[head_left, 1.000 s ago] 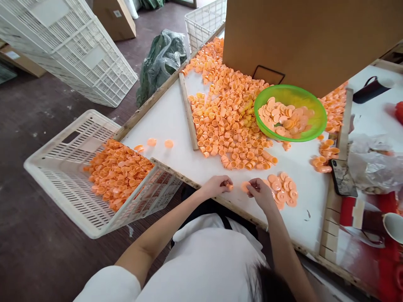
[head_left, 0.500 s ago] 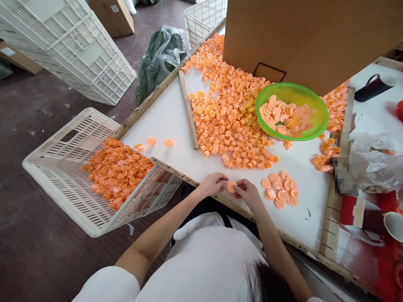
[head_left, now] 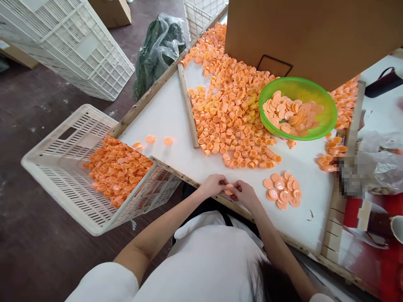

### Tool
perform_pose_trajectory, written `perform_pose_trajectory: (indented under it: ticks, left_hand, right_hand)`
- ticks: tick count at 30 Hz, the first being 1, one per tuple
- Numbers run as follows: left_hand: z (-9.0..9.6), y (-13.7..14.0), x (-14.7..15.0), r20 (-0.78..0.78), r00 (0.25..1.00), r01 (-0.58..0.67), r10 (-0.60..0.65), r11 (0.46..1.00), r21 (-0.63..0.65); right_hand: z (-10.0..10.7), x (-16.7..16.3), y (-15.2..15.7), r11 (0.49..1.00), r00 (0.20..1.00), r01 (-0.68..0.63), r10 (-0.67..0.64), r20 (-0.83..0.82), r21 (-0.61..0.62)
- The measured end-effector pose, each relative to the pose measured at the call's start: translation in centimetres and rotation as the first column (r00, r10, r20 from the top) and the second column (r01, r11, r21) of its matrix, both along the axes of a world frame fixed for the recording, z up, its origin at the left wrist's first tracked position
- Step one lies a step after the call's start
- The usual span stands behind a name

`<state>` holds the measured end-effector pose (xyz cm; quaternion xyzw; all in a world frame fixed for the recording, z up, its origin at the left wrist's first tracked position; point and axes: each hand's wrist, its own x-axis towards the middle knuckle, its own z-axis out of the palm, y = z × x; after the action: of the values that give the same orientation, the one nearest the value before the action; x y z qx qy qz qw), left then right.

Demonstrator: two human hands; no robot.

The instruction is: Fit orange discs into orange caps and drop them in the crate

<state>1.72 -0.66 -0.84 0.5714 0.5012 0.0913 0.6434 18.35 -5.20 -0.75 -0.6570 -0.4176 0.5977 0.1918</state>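
Note:
Between my two hands, near the table's front edge, is a round orange plastic disc (head_left: 229, 189). My left hand (head_left: 214, 185) grips it from the left with closed fingers. From the other side, my right hand (head_left: 244, 192) pinches it between thumb and fingers. To the right of my right hand lies a loose cluster of similar orange discs (head_left: 284, 189), some showing ring-shaped undersides. Beyond my hands spreads a big heap of small orange plastic cups (head_left: 233, 113). At its right side, a green bowl (head_left: 267, 126) holds more orange discs.
At the left, a tilted white plastic crate (head_left: 59, 167) holds many orange pieces against the table edge. Wooden strips (head_left: 188, 107) border the white table (head_left: 151, 113). A large cardboard box (head_left: 302, 37) rises behind the bowl. Stacked crates (head_left: 78, 46) stand at the upper left.
My hands have drawn closer together. The left fingers now meet the disc, which was held by my right hand alone and is now more covered by fingers.

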Motion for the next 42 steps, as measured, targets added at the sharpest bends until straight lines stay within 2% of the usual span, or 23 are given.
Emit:
perform_pose_trajectory:
  ticks: [6,10,16,18,20,23,25,28,31,33,35,37,38,40,42]
  left_hand:
    - [0.6,-0.3,0.5,-0.158,0.987,0.056,-0.024,0.979,0.198]
    - [0.5,-0.4,0.6,-0.158,0.987,0.070,-0.039,0.978,0.198]
    - [0.3,-0.5,0.4,-0.158,0.987,0.056,-0.024,0.978,0.203]
    - [0.4,-0.4,0.3,-0.147,0.989,0.060,-0.031,0.978,0.199]
    - [0.4,-0.4,0.1,-0.132,0.990,0.069,-0.044,0.980,0.188]
    - [0.1,-0.3,0.0,-0.120,0.992,0.067,-0.046,0.982,0.179]
    - [-0.2,-0.3,0.2,-0.121,0.992,0.053,-0.031,0.982,0.183]
    - [-0.4,-0.5,0.7,-0.117,0.993,0.046,-0.027,0.985,0.164]
    - [-0.1,-0.5,0.5,-0.088,0.996,0.034,-0.023,0.992,0.124]
    - [0.4,0.0,-1.1,-0.124,0.992,-0.008,0.029,0.986,0.165]
    - [1.0,1.0,-4.1,-0.234,0.963,-0.068,0.132,0.963,0.262]
    - [1.8,2.4,-7.7,-0.360,0.890,-0.140,0.281,0.918,0.371]
    - [2.1,3.0,-9.5,-0.399,0.836,-0.185,0.377,0.878,0.441]
    - [2.8,4.1,-11.8,-0.415,0.728,-0.222,0.546,0.760,0.611]
    - [3.2,4.7,-12.1,-0.371,0.683,-0.180,0.629,0.637,0.750]
  right_hand:
    - [0.2,-0.4,-0.6,0.996,0.994,-0.004,-0.006,0.113,0.087]
    - [0.6,-0.2,-0.5,0.996,0.994,-0.051,0.044,0.096,0.070]
    - [1.3,-0.7,-0.3,0.982,0.927,-0.143,0.090,0.363,0.123]
    - [1.4,-0.7,-0.3,0.981,0.935,-0.142,0.089,0.344,0.132]
    - [1.4,-0.5,-0.1,0.985,0.969,-0.126,0.097,0.229,0.116]
    - [0.9,0.0,0.5,0.998,0.996,-0.055,0.054,0.072,0.013]
    - [0.5,-0.1,1.0,0.999,0.997,-0.009,0.013,0.077,-0.046]
    - [0.2,-0.5,1.3,0.999,0.993,-0.009,0.014,0.121,-0.040]
    - [0.6,-0.3,0.9,0.999,0.987,-0.038,0.032,0.160,0.033]
    - [1.3,1.0,0.5,0.993,0.973,-0.037,0.010,0.232,0.111]
    - [2.0,3.4,0.1,0.979,0.935,-0.016,-0.057,0.351,0.204]
    - [2.4,6.4,-0.1,0.955,0.845,-0.030,-0.133,0.518,0.295]
    - [2.5,7.8,-0.1,0.949,0.798,-0.061,-0.140,0.586,0.309]
    - [2.4,10.0,-0.2,0.950,0.712,-0.126,-0.113,0.693,0.284]
    - [1.9,11.0,-0.2,0.959,0.651,-0.172,-0.062,0.757,0.226]
